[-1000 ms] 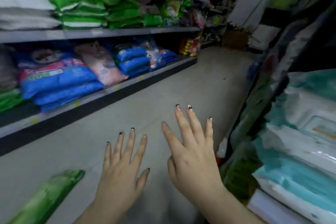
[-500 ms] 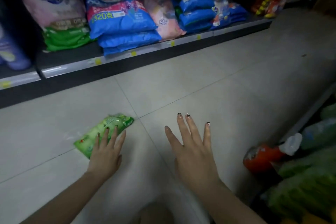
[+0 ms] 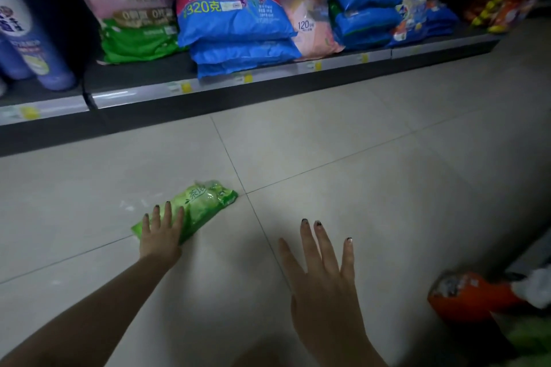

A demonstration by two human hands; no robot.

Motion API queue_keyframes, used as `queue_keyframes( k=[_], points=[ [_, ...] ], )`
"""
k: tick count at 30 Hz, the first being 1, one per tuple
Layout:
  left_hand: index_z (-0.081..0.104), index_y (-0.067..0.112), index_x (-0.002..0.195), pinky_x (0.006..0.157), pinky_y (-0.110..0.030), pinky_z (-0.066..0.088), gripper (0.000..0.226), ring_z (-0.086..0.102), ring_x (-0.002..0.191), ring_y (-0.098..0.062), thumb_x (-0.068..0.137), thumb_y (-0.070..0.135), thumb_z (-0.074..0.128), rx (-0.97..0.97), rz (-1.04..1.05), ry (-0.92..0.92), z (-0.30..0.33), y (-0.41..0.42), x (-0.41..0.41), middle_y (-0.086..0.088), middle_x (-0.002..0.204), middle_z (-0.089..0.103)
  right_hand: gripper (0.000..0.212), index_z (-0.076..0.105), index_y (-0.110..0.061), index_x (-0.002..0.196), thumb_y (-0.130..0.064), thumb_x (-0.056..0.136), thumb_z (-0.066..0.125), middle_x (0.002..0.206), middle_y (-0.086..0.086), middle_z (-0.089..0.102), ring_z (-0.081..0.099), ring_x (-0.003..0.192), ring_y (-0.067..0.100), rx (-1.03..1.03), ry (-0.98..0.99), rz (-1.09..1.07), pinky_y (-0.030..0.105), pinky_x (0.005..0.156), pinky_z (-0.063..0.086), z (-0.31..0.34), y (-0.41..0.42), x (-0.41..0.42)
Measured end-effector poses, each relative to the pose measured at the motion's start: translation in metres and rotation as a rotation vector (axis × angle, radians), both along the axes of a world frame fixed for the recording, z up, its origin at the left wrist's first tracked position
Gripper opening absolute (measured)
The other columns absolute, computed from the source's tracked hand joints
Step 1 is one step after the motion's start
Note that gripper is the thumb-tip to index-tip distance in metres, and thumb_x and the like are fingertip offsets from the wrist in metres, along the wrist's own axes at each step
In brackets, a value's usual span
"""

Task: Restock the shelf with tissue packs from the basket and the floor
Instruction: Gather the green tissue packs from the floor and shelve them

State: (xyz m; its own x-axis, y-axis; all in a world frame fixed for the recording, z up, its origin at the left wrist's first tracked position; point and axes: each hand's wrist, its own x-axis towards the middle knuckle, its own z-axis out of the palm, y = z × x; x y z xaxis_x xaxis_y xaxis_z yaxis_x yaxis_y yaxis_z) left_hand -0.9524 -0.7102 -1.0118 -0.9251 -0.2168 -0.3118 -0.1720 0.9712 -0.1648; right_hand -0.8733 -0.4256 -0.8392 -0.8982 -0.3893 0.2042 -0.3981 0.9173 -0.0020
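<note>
A green tissue pack (image 3: 202, 202) lies flat on the pale tiled floor, angled from lower left to upper right. My left hand (image 3: 162, 231) rests on its near end with straight fingers laid over the wrapper. My right hand (image 3: 323, 280) hovers open above the floor to the right of the pack, fingers spread, holding nothing. No basket shows in this view.
A low dark shelf (image 3: 238, 80) runs across the top, carrying blue bags (image 3: 235, 24), a pink bag (image 3: 307, 18), green packs (image 3: 137, 42) and purple bottles (image 3: 32, 39). An orange bottle (image 3: 468, 295) lies at the lower right by another shelf edge.
The view tipped down from the aisle to the floor. My left arm reached out and its fingers came down on the green pack. My right hand stayed open, hovering.
</note>
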Motion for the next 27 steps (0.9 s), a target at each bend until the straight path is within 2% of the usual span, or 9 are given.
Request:
queue_keyframes(
  k=[4, 7, 10, 13, 15, 18, 20, 23, 27],
  points=[
    [-0.001, 0.018, 0.148, 0.115, -0.047, 0.012, 0.101, 0.007, 0.142, -0.037, 0.076, 0.049, 0.063, 0.124, 0.254, -0.037, -0.018, -0.012, -0.011, -0.015, 0.155, 0.002, 0.077, 0.064, -0.023, 0.116, -0.02, 0.04, 0.073, 0.133, 0.016, 0.054, 0.033, 0.128, 0.031, -0.012, 0.019, 0.022, 0.053, 0.107, 0.01, -0.014, -0.001, 0.0],
    [0.005, 0.015, 0.146, 0.11, -0.047, 0.023, 0.112, 0.022, 0.135, -0.039, 0.065, 0.058, 0.069, 0.221, 0.376, -0.024, -0.029, -0.021, -0.019, -0.019, 0.15, 0.015, 0.08, 0.061, -0.024, 0.117, -0.025, 0.038, 0.072, 0.133, 0.017, 0.053, 0.036, 0.126, 0.031, 0.011, 0.042, 0.017, 0.056, 0.1, 0.019, -0.027, -0.002, 0.0],
    [0.01, 0.013, 0.143, 0.107, -0.047, 0.028, 0.11, 0.029, 0.13, -0.041, 0.062, 0.058, 0.07, 0.234, 0.387, -0.011, -0.037, -0.026, -0.021, -0.019, 0.145, 0.024, 0.073, 0.056, -0.026, 0.116, -0.024, 0.043, 0.064, 0.132, 0.015, 0.048, 0.04, 0.123, 0.029, 0.004, 0.114, 0.019, 0.057, 0.097, 0.026, -0.039, -0.007, -0.002],
    [0.01, 0.012, 0.144, 0.109, -0.047, 0.024, 0.112, 0.022, 0.134, -0.04, 0.061, 0.059, 0.069, 0.206, 0.353, -0.008, -0.042, -0.032, -0.025, -0.018, 0.147, 0.023, 0.05, 0.055, -0.027, 0.111, -0.022, 0.062, 0.048, 0.12, 0.014, 0.064, 0.045, 0.117, 0.026, -0.003, 0.197, -0.005, 0.059, 0.094, 0.037, -0.043, -0.016, -0.007],
    [0.012, 0.012, 0.143, 0.105, -0.045, 0.029, 0.116, 0.029, 0.13, -0.037, 0.056, 0.061, 0.071, 0.2, 0.348, -0.004, -0.041, -0.036, -0.028, -0.016, 0.143, 0.03, 0.047, 0.056, -0.027, 0.111, -0.022, 0.068, 0.039, 0.124, 0.014, 0.061, 0.044, 0.118, 0.026, 0.004, 0.217, -0.022, 0.057, 0.098, 0.032, -0.044, -0.018, -0.01],
    [0.013, 0.014, 0.142, 0.099, -0.042, 0.036, 0.119, 0.041, 0.12, -0.035, 0.052, 0.061, 0.074, 0.204, 0.341, -0.021, -0.039, -0.035, -0.031, -0.014, 0.133, 0.04, 0.057, 0.057, -0.026, 0.115, -0.02, 0.059, 0.055, 0.134, 0.013, 0.045, 0.039, 0.125, 0.028, 0.04, 0.174, -0.02, 0.053, 0.106, 0.012, -0.043, -0.013, -0.014],
    [0.013, 0.015, 0.142, 0.098, -0.042, 0.037, 0.12, 0.042, 0.118, -0.036, 0.051, 0.063, 0.075, 0.226, 0.351, -0.025, -0.038, -0.033, -0.032, -0.015, 0.131, 0.041, 0.085, 0.055, -0.025, 0.12, -0.018, 0.038, 0.075, 0.136, 0.015, 0.047, 0.035, 0.128, 0.03, 0.072, 0.048, -0.034, 0.052, 0.106, 0.006, -0.042, -0.01, -0.018],
    [0.017, 0.012, 0.142, 0.096, -0.044, 0.039, 0.121, 0.043, 0.115, -0.039, 0.049, 0.064, 0.076, 0.281, 0.355, -0.002, -0.038, -0.031, -0.029, -0.019, 0.127, 0.042, 0.1, 0.05, -0.024, 0.122, -0.018, 0.028, 0.083, 0.133, 0.016, 0.055, 0.033, 0.128, 0.031, 0.087, -0.078, -0.085, 0.051, 0.106, 0.004, -0.035, -0.009, -0.025],
    [0.023, 0.009, 0.141, 0.09, -0.045, 0.042, 0.12, 0.044, 0.11, -0.042, 0.049, 0.065, 0.076, 0.332, 0.308, 0.066, -0.024, -0.024, -0.022, -0.021, 0.123, 0.045, 0.091, 0.059, -0.023, 0.119, -0.016, 0.032, 0.082, 0.132, 0.017, 0.055, 0.034, 0.127, 0.032, 0.102, -0.078, -0.129, 0.057, 0.102, 0.014, -0.026, -0.001, -0.032]
  ],
)
